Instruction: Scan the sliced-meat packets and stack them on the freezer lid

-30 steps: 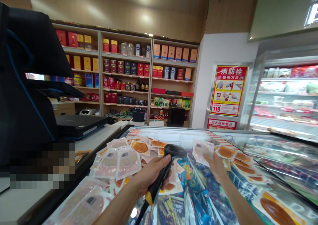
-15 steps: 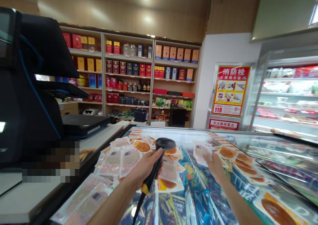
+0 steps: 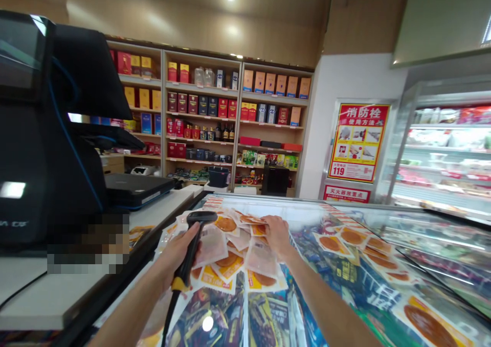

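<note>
In the head view, the left hand (image 3: 180,252) was closed round the handle of a black plastic handheld scanner (image 3: 187,260) with yellow trim, at seven o'clock from the centre. Its thumb lay up near the scanner's head, and a thin black cable (image 3: 169,314) ran down from the handle's lower end.

At five o'clock, the right hand (image 3: 277,237) rested with bent fingers on the right edge of a spread pile of flat, clear plastic packets with orange-brown discs and yellow print (image 3: 230,259). Whether those fingers gripped a packet could not be told.

The pile lay overlapping at six o'clock on the clear glass top of a freezer (image 3: 268,203), between the two hands, the scanner over its left part. More disc packets (image 3: 355,236) lay on the glass at four o'clock.

At nine o'clock stood a black checkout terminal (image 3: 72,183); at three, a red-and-yellow poster (image 3: 358,142) hung on the white wall (image 3: 318,127).
</note>
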Tool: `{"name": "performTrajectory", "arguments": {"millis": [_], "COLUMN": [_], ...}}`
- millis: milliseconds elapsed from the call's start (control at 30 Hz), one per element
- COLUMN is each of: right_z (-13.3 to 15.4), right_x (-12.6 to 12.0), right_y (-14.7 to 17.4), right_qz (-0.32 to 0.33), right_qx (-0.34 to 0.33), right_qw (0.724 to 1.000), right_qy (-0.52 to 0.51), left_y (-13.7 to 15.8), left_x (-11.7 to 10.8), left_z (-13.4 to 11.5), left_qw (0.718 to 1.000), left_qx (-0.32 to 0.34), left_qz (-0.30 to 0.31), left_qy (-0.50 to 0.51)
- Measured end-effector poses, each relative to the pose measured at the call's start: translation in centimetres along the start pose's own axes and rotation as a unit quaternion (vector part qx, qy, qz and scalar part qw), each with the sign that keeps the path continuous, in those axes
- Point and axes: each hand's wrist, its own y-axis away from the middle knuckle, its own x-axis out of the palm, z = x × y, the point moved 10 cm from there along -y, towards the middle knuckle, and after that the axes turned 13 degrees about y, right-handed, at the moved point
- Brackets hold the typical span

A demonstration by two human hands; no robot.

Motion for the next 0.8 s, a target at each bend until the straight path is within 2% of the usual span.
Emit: {"name": "performTrajectory", "arguments": {"millis": [133, 233, 300, 400, 533, 600, 700, 800], "right_z": [2.3, 1.1, -1.9, -8.9, -19.0, -22.6, -24.5, -23.1], "right_x": [2.3, 2.7, 2.1, 1.0, 0.9, 1.4, 2.0, 1.5], "right_y": [-0.7, -0.7, -0.3, 1.6, 5.5, 7.1, 8.4, 8.4], "right_qz": [0.040, 0.041, 0.022, 0.010, 0.071, 0.115, 0.162, 0.160], "right_qx": [-0.030, -0.029, -0.002, 0.076, 0.183, 0.210, 0.206, 0.154], "right_qw": [0.997, 0.996, 0.998, 0.997, 0.973, 0.957, 0.945, 0.949], "right_qy": [-0.053, -0.076, -0.065, -0.002, 0.123, 0.166, 0.193, 0.225], "left_y": [1.0, 0.9, 0.6, 0.5, 1.1, 1.5, 2.1, 2.4], "left_x": [-0.5, -0.5, 0.1, 1.9, 5.1, 6.8, 8.9, 10.1], "left_z": [-0.5, -0.1, 0.3, 1.2, 2.6, 3.2, 4.0, 4.6], "left_qw": [1.000, 1.000, 1.000, 0.999, 0.996, 0.993, 0.989, 0.987], "left_qx": [-0.004, -0.015, -0.016, -0.016, -0.025, -0.024, -0.024, -0.037], "left_qz": [0.009, 0.009, 0.023, 0.047, 0.084, 0.113, 0.141, 0.156], "left_qy": [0.004, 0.002, 0.004, 0.005, -0.004, -0.012, -0.026, -0.026]}}
